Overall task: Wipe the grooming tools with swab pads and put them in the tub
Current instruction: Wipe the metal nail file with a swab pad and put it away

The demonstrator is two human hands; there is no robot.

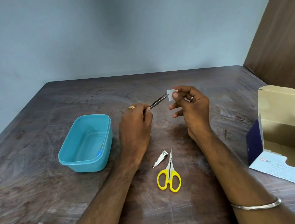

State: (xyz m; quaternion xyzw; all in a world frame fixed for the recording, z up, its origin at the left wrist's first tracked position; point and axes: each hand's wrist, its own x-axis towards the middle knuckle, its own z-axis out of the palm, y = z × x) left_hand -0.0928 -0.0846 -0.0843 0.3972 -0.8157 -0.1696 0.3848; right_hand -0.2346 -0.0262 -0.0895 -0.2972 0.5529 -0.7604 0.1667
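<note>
- Tweezers [158,101] pinched at the back end by the left hand [135,124], fingers curled round the handle, tips pointing up and to the right, raised above the table [40,179].
- Swab pad [170,94] pinched between thumb and forefinger of the right hand [191,110], other fingers loosely spread; pad's edge right at the tweezer tips, seemingly touching.
- Tweezers: probably light, stiff, smooth metal, likely slippery once damp; best held well back on the handle as now, leaving the tips free for wiping.
- Pad: thin, soft and limp, likely moist; a firm pinch near one edge needed, folded over the tips for wiping.
- Nail clipper [160,158] flat on the table near the body, just beside the scissors [169,175], apart from them or barely touching at the tip, hard to tell.
- Scissors closed, yellow loops toward the body, point away; small and light by the look, sharp at the tip, best picked up by the loops.
- Clipper small, smooth and low-lying, probably awkward to lift off a flat surface; grip by the long sides.
- Blue tub [86,144] on the left, open; one slim tool with a blue end leaning inside against the right wall, kind unclear.
- Cardboard box [283,133] at the right edge, lid flipped up, the visible part of the inside bare.
</note>
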